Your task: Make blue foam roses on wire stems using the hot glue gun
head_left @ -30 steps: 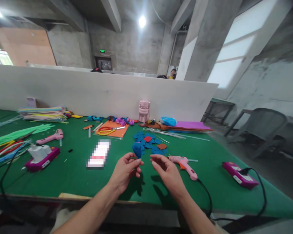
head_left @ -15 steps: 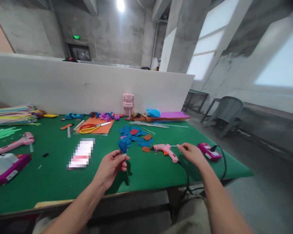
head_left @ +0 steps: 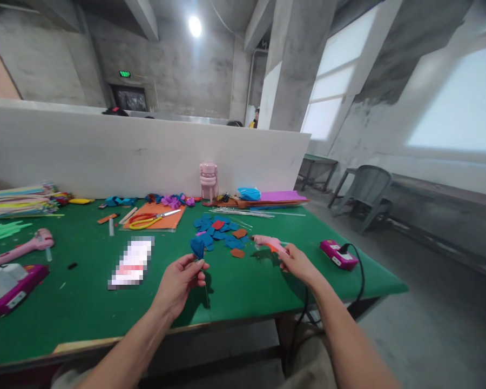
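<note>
Pinched in the fingers of my left hand [head_left: 185, 278] is a blue fabric flower [head_left: 197, 248] on a thin stem that points down. My right hand [head_left: 297, 262] is wrapped round the handle of a pink glue gun [head_left: 267, 241], whose nozzle points left. Its orange trigger shows just ahead of my fingers, and a clear glue stick comes out at the back. Between and beyond my hands lies a loose pile of blue petal pieces [head_left: 215, 230], with a few red and brown pieces among them.
Red-and-yellow-handled scissors [head_left: 146, 220] lie on an orange sheet [head_left: 168, 221]. A second pink glue gun [head_left: 22, 249] is at the left. A purple power strip [head_left: 338, 255] stands at the right with a black cord. A pink bottle [head_left: 208, 183] stands by the white partition [head_left: 146, 148].
My right hand has moved from the glue stick's rear end to the glue gun's handle and taken hold of it. My left hand still holds the blue flower. The view has shifted slightly.
</note>
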The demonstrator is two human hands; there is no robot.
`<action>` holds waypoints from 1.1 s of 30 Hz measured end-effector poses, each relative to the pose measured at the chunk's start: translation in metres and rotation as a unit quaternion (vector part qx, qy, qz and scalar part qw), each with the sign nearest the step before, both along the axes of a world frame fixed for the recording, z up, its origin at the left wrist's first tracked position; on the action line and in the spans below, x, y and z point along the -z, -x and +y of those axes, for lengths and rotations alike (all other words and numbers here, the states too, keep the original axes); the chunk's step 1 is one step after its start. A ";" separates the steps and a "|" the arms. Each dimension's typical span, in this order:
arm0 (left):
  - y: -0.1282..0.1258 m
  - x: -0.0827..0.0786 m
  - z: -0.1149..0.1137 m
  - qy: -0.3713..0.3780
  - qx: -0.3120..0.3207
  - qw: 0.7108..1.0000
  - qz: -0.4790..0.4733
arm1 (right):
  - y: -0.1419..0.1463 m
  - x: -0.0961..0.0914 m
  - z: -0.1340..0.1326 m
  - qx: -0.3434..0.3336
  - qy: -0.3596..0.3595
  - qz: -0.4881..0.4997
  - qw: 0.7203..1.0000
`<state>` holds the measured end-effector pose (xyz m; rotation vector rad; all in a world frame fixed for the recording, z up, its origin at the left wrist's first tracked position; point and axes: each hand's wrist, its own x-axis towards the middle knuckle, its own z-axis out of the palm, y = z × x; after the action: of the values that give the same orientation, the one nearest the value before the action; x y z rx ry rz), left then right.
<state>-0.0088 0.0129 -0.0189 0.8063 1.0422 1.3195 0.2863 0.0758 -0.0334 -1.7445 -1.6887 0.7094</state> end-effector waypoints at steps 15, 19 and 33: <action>0.001 0.000 0.005 -0.006 -0.056 0.998 -0.008 | 0.087 -0.048 -0.055 -0.210 0.047 0.426 0.879; 0.001 -0.001 0.005 -0.012 -0.061 0.998 -0.007 | 0.091 -0.046 -0.058 -0.227 0.003 0.340 0.913; -0.001 -0.003 0.004 -0.009 -0.059 0.998 -0.009 | 0.098 -0.048 -0.066 -0.245 -0.040 0.194 0.949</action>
<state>-0.0079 0.0165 -0.0154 0.7547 1.0778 1.4362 0.1886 0.0102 0.0148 -1.0371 -1.8393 1.1019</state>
